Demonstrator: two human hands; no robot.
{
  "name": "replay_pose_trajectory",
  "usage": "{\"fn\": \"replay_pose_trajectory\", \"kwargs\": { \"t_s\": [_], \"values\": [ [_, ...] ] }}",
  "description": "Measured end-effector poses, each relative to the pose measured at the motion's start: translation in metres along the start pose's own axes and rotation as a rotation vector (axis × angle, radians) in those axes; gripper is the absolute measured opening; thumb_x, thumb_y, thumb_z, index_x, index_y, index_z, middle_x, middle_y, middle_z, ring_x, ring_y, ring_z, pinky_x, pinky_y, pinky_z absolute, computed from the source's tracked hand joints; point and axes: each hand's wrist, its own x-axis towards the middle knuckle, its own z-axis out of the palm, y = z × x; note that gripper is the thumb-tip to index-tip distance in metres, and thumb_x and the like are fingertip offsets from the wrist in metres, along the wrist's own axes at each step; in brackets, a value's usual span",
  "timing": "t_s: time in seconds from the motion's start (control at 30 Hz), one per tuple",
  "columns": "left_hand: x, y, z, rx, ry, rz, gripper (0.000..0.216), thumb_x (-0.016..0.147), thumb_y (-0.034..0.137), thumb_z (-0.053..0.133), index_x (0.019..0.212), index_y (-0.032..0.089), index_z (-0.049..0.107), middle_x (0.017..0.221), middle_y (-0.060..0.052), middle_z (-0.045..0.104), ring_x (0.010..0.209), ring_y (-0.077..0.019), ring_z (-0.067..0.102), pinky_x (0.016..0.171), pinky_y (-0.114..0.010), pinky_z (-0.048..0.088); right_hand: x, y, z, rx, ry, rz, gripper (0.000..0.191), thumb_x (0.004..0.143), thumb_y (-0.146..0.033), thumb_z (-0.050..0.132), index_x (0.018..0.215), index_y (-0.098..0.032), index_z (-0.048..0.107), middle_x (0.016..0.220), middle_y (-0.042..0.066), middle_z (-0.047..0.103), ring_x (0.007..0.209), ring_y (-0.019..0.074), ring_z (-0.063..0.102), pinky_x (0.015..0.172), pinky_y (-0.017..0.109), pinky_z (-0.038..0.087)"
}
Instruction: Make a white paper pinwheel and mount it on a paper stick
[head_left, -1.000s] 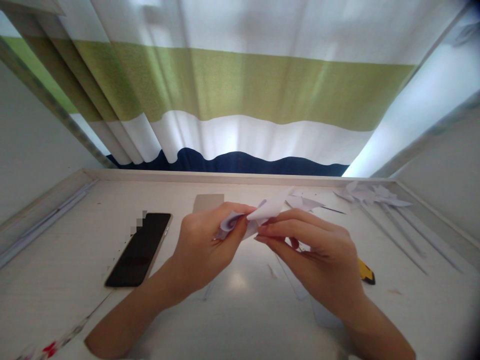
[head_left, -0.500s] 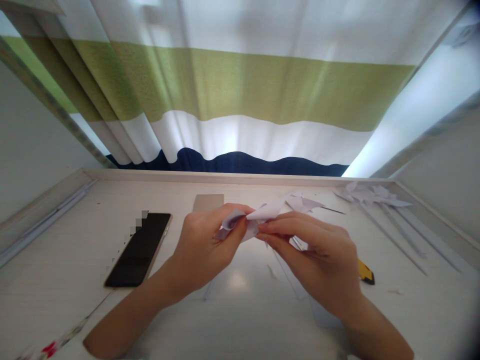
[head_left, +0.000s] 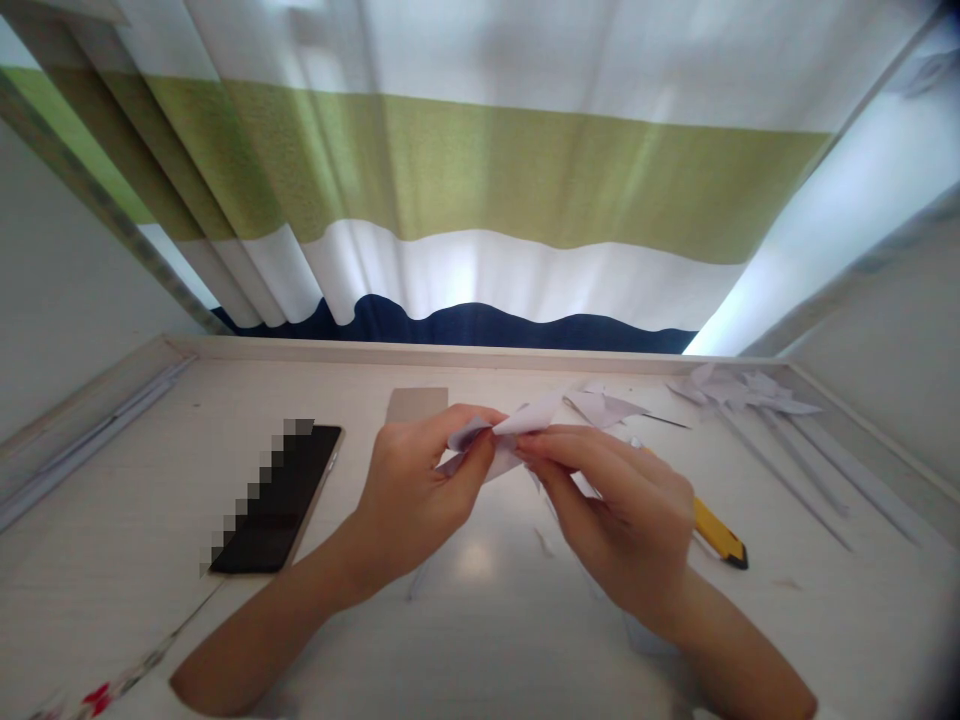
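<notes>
A white paper pinwheel (head_left: 536, 412) with curled blades is held above the table, between my two hands. My left hand (head_left: 420, 505) pinches it near the middle, thumb and forefinger pressed together where the folds meet. My right hand (head_left: 634, 520) is closed on its lower right side, its fingertips gripping a blade edge. Part of the paper is hidden behind my fingers. Just beyond my right hand lie white paper pieces (head_left: 600, 405) with a thin dark pointed thing (head_left: 667, 420) beside them.
Several paper pinwheels (head_left: 742, 388) with rolled paper sticks (head_left: 810, 465) lie at the back right. A yellow-handled tool (head_left: 721, 537) rests right of my right hand. At left are a black phone (head_left: 289, 510), a strap (head_left: 154, 660) and long paper strips (head_left: 105, 435). A grey card (head_left: 417, 403) lies behind my left hand.
My right hand has shifted a little left and its fingers sit further onto the paper, uncovering more of the yellow handle. My left hand keeps its pinch almost unmoved.
</notes>
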Motion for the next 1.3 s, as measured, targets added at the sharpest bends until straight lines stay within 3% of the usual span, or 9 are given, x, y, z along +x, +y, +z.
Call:
{"fn": "replay_pose_trajectory", "kwargs": {
  "t_s": [0.47, 0.57, 0.73, 0.8, 1.17, 1.3],
  "values": [
    [0.000, 0.001, 0.003, 0.018, 0.023, 0.000, 0.013, 0.072, 0.008, 0.056, 0.081, 0.017, 0.061, 0.066, 0.005, 0.064, 0.053, -0.0043, 0.057, 0.049, -0.009, 0.041, 0.001, -0.002, 0.008, 0.151, 0.050, 0.202, 0.013, 0.073, -0.011, 0.058, 0.080, -0.021, 0.060, 0.076, -0.004, 0.066, 0.062, 0.0083, 0.060, 0.060, 0.018, 0.048],
    [-0.001, 0.000, 0.003, 0.035, 0.029, -0.001, 0.014, 0.072, 0.008, 0.056, 0.081, 0.018, 0.061, 0.066, 0.006, 0.063, 0.055, -0.0042, 0.058, 0.049, -0.009, 0.041, 0.000, 0.000, 0.008, 0.136, 0.032, 0.122, 0.014, 0.074, -0.009, 0.056, 0.081, -0.020, 0.059, 0.079, -0.002, 0.065, 0.068, 0.0088, 0.060, 0.063, 0.019, 0.048],
    [-0.001, -0.003, 0.003, 0.073, 0.071, 0.002, 0.013, 0.072, 0.011, 0.058, 0.080, 0.021, 0.061, 0.062, 0.008, 0.062, 0.051, -0.0041, 0.056, 0.044, -0.010, 0.038, 0.001, 0.007, 0.005, 0.013, -0.088, -0.138, 0.023, 0.074, -0.001, 0.050, 0.091, -0.015, 0.057, 0.092, 0.004, 0.064, 0.086, 0.0122, 0.057, 0.076, 0.022, 0.046],
    [-0.001, -0.003, 0.003, 0.077, 0.072, -0.002, 0.013, 0.072, 0.012, 0.058, 0.081, 0.021, 0.061, 0.063, 0.007, 0.063, 0.051, -0.0048, 0.056, 0.044, -0.011, 0.038, 0.002, 0.009, 0.004, 0.001, -0.098, -0.163, 0.023, 0.075, -0.001, 0.050, 0.092, -0.015, 0.057, 0.093, 0.004, 0.063, 0.087, 0.0120, 0.057, 0.078, 0.022, 0.046],
    [0.000, -0.001, 0.005, 0.067, 0.024, -0.025, 0.009, 0.074, 0.012, 0.055, 0.079, 0.017, 0.061, 0.064, 0.003, 0.063, 0.055, -0.0086, 0.058, 0.050, -0.015, 0.040, 0.002, 0.004, 0.016, 0.282, 0.057, 0.246, 0.011, 0.074, -0.010, 0.056, 0.079, -0.019, 0.060, 0.076, -0.001, 0.064, 0.067, 0.0112, 0.059, 0.061, 0.023, 0.048],
    [0.000, -0.001, 0.004, 0.076, 0.025, -0.056, 0.011, 0.074, 0.013, 0.054, 0.080, 0.018, 0.062, 0.063, 0.003, 0.063, 0.054, -0.0088, 0.057, 0.049, -0.016, 0.040, 0.003, 0.005, 0.016, 0.311, 0.051, 0.243, 0.012, 0.074, -0.009, 0.055, 0.079, -0.019, 0.060, 0.075, -0.001, 0.064, 0.067, 0.0109, 0.058, 0.061, 0.023, 0.048]
  ]
}}
